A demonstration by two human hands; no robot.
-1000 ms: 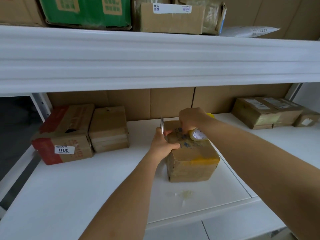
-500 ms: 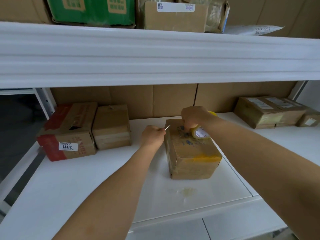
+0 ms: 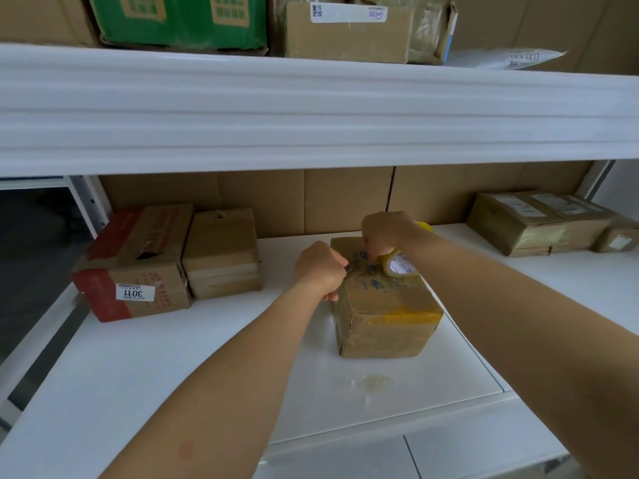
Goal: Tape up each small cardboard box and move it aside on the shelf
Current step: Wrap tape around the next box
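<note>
A small cardboard box (image 3: 387, 305) wrapped in clear and yellow tape stands in the middle of the white shelf (image 3: 173, 357). My right hand (image 3: 387, 231) grips a roll of clear tape (image 3: 401, 266) and holds it down on the far part of the box's top. My left hand (image 3: 320, 267) is curled against the box's upper left edge and holds a small metal cutting tool. Only the tool's tip (image 3: 348, 270) shows, pointing at the tape on the box top. Whether the tip touches the tape is unclear.
Two cardboard boxes sit at the left of the shelf, one with red print and a 3011 label (image 3: 138, 271) and a plainer one (image 3: 223, 254). More taped boxes (image 3: 539, 223) lie at the back right. The upper shelf's edge (image 3: 311, 108) hangs low overhead. A sticky smear (image 3: 373, 380) marks the shelf in front of the box.
My left hand pulled left off the box top, then came back to its upper left edge. The metal tool went from upright to pointing at the box. My right hand stayed on the tape roll.
</note>
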